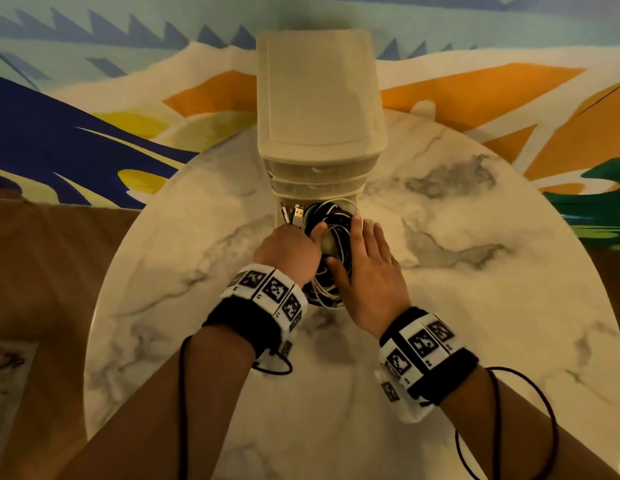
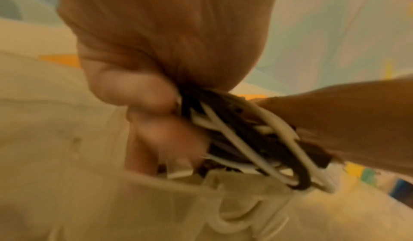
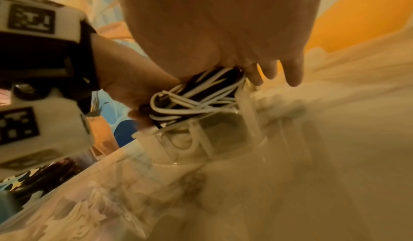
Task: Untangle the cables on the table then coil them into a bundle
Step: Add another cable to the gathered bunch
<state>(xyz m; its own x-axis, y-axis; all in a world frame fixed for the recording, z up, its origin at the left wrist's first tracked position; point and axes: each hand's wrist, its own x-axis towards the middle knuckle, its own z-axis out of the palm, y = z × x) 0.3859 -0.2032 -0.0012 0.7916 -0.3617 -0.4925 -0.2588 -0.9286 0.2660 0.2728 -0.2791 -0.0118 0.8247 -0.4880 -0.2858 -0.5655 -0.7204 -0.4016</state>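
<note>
At the middle of the round marble table (image 1: pixel 474 306), just in front of a cream plastic drawer unit (image 1: pixel 319 109), a coiled bundle of black and white cables (image 1: pixel 331 237) is being held between both hands. The left hand (image 1: pixel 287 251) is gripping the bundle's left side with curled fingers (image 2: pixel 134 92), its thumb lying across the top of the coil. The right hand (image 1: pixel 367 271) is cupping the right side, its thumb tucked into the coil while the other fingers (image 3: pixel 292 71) are reaching out over the far edge, fairly straight. Metal plug ends (image 1: pixel 294 213) are sticking out at the bundle's far left, close to the foot of the drawer unit.

The drawer unit is standing right behind the bundle and blocking the far side; to the left, right and near side the tabletop is lying open out to its curved rim. A painted wall (image 1: pixel 94 98) is rising beyond the table.

The right wrist view is showing the bundle (image 3: pixel 196 96) hanging slightly above the tabletop, over what looks like a pale plastic frame (image 3: pixel 201 138), too blurred to name. The left wrist view is showing the strands (image 2: pixel 245 142) pinched tightly under the palm.
</note>
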